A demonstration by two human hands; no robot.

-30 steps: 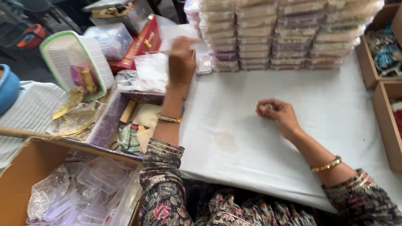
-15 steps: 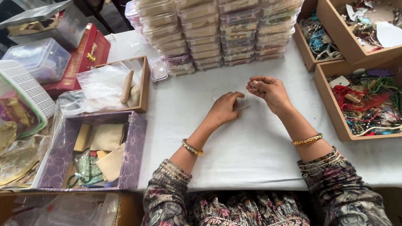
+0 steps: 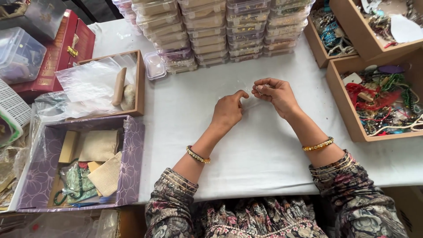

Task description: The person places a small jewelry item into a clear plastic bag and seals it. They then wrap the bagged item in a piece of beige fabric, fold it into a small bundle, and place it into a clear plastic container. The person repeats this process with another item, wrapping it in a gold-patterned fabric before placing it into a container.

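Left hand (image 3: 228, 111) rests palm-down on the white worktop (image 3: 264, 154), fingers loosely curled, forefinger tip pressed to the cloth near a thin clear plastic bag (image 3: 251, 102); whether it pinches the bag I cannot tell. Right hand (image 3: 274, 93) just beside it, lifted slightly, fingers drawn together and clamped on a small glittering piece of jewellery (image 3: 263, 87), too small to make out further. Gold bangles on both wrists, floral sleeves at the bottom edge.

Near left: purple flowered box (image 3: 132, 163), open, holding beige cloth pouches (image 3: 98, 146) and a bagged green item. Behind it, a shallow wooden tray (image 3: 140, 83) with clear plastic bags and two pale oblong pieces.

Right side: open wooden box (image 3: 348, 114) full of tangled red, green and white cords and beads.

Further back, centre: stacks of clear lidded plastic containers (image 3: 211, 26) in several columns, one small single container (image 3: 154, 66) lying at the foot of the left column. Far left: red case with a gold clasp (image 3: 61, 48) and a clear plastic tub (image 3: 20, 53). Far right: two more wooden boxes (image 3: 321, 44) with blue and mixed jewellery.
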